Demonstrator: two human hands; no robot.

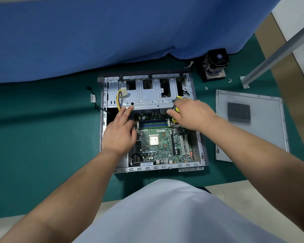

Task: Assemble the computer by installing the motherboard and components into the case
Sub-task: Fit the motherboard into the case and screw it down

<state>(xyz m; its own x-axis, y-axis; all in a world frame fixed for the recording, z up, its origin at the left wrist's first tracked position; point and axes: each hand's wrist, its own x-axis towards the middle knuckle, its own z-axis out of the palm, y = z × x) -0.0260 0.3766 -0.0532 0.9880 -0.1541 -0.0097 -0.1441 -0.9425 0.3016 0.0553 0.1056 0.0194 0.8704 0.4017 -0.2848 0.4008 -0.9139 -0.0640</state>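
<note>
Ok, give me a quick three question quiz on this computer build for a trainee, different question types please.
1. True or false: the cooler is already mounted on the CPU.
2. Which hand grips the yellow-handled screwdriver? A) left hand B) right hand C) neither
3. Fill in: the side panel lies on the green mat to the ____ of the case.

Key: 1 false, it stands on the mat beyond the case. 2 B, the right hand; the left hand rests on the motherboard. 3 right.

Green surface (42,137) with PC parts on it.
Open case (102,137) in the middle; side panel (263,137) flat to its right; cooler (214,64) and loose screws (206,88) behind; small cable (92,97) left.
</note>
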